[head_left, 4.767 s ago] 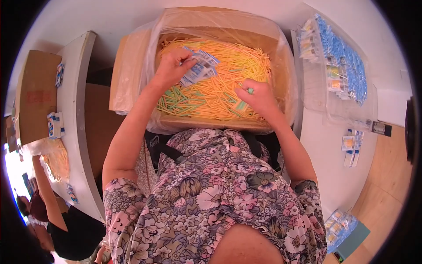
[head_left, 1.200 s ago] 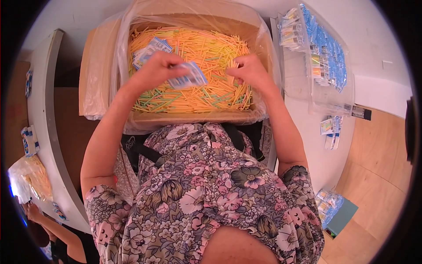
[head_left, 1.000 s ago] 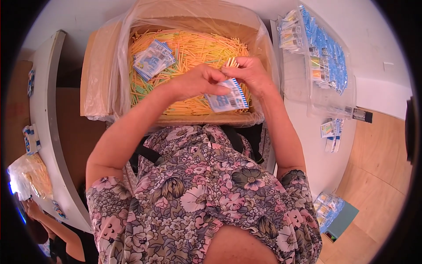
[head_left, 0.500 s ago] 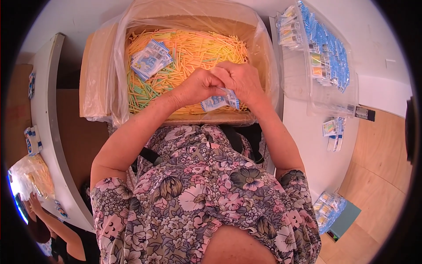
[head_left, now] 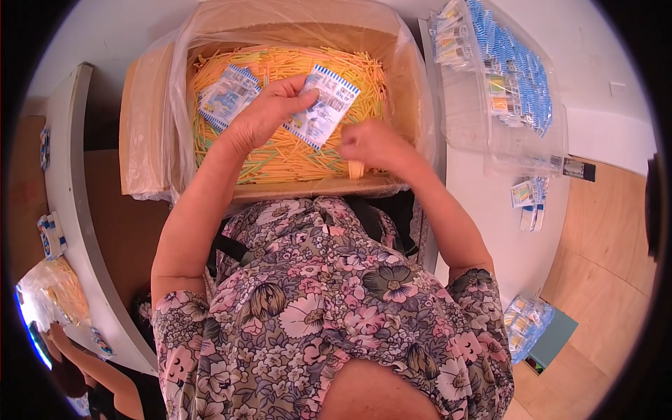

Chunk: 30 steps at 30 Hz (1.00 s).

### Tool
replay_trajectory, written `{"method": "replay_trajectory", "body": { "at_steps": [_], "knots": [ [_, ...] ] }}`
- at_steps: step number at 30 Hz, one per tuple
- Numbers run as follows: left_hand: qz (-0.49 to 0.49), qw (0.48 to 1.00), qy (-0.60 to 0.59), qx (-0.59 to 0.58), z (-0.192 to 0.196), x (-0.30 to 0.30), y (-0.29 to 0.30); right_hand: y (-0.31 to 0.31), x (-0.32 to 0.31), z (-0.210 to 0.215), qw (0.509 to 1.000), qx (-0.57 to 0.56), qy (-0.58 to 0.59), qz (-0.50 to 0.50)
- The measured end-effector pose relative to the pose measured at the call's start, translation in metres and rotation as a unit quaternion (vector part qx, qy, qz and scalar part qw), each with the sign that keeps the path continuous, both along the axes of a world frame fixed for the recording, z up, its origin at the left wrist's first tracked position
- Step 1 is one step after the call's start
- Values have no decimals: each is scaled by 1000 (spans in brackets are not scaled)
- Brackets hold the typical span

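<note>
My left hand [head_left: 269, 112] pinches a flat white packet with blue striped ends [head_left: 323, 108], thumb on its front, above a lined carton. Close to the packet's lower right side, my right hand [head_left: 376, 145] is closed and slightly blurred. From beneath its fingers juts a small bundle of yellow-orange sticks [head_left: 355, 169]. Many thin sticks [head_left: 280, 166], orange, yellow and green, fill the cardboard box [head_left: 147, 126], which has a clear plastic liner [head_left: 183, 105]. More blue-and-white packets [head_left: 227, 98] lie on the sticks at the left, partly behind my left hand.
At the right, a clear plastic bin [head_left: 465, 136] holds rows of filled packets [head_left: 514, 77]. Loose packets [head_left: 530, 199] lie below it on the white table [head_left: 476, 224]. A bagged bundle [head_left: 525, 325] sits lower right. Another person's arm [head_left: 98, 364] shows at lower left.
My hands were together over a packet at the box's near side; now they are apart. The left has raised a packet flat, and sticks show under my right hand.
</note>
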State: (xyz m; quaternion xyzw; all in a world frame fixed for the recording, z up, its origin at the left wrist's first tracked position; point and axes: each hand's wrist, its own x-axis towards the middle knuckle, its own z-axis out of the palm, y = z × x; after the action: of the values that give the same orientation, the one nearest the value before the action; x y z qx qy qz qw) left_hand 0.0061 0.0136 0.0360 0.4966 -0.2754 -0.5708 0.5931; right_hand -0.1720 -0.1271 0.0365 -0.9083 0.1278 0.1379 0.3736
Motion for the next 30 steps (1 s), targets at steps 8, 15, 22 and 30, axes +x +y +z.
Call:
{"method": "replay_trajectory", "body": {
  "at_steps": [8,15,22,30],
  "knots": [
    [14,994,-108,-1,-7,1,3,-21,-9,29,960,167,-86,-210],
    [-7,994,-111,-19,-7,-7,-2,-24,20,58,883,341,-148,-287],
    [-31,994,-103,-36,-8,-8,-4,-20,35,48,943,142,-202,-225],
    [-14,996,-79,-27,-15,-3,-2,6,40,69,966,-46,-234,-101]
  ]
}}
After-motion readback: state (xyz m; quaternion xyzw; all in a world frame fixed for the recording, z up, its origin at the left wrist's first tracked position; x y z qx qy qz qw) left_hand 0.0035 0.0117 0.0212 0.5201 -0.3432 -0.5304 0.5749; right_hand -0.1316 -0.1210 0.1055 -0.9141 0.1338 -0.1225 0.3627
